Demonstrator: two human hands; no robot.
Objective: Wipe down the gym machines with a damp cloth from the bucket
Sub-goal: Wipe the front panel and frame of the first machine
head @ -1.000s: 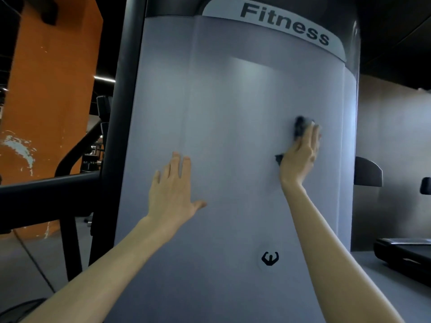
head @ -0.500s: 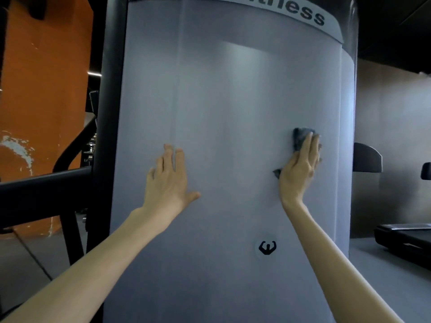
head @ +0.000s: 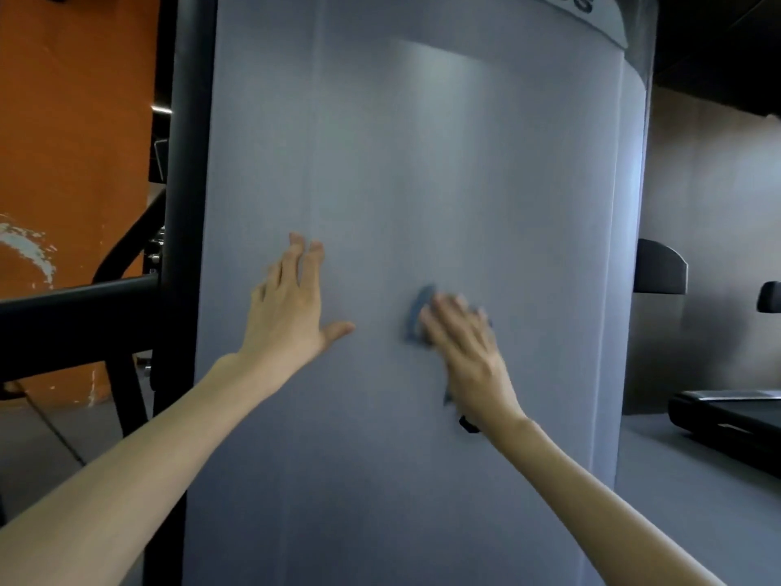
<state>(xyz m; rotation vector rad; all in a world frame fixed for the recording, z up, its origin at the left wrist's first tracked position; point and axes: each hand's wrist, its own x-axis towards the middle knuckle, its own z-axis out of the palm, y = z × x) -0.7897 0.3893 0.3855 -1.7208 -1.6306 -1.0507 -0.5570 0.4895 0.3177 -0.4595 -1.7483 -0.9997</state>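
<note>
Leftward and lower is where our right hand (head: 465, 353) has carried the blue-grey cloth (head: 417, 315) in the last 1 second: from near the right edge of the weight-stack cover (head: 422, 162) to its middle, seen from the head camera, the 1 view we have. The hand is motion-blurred. Its fingers look straight and close together, flat over the cloth and pressing it to the grey cover, with folds showing past the fingertips and below the heel of the hand. Our left hand (head: 291, 319) has stayed flat on the cover just beside it, its 4 fingers straight and nearly together, thumb stuck out toward the cloth, holding nothing. A black frame post (head: 181, 205) runs up the cover's left edge, and a treadmill deck (head: 727, 416) lies low at right. The bucket is not in view.

We judge the wipe to be mid-stroke, with much of the cover left. The cloth is pressed rather than gripped, so a fast stroke could let it bunch, slip and drop. The stroke heads for the left thumb, so the 2 hands could collide, and the patch under the bracing palm may go unwiped. We cannot tell how damp the cloth is, and a dry one would only smear.
</note>
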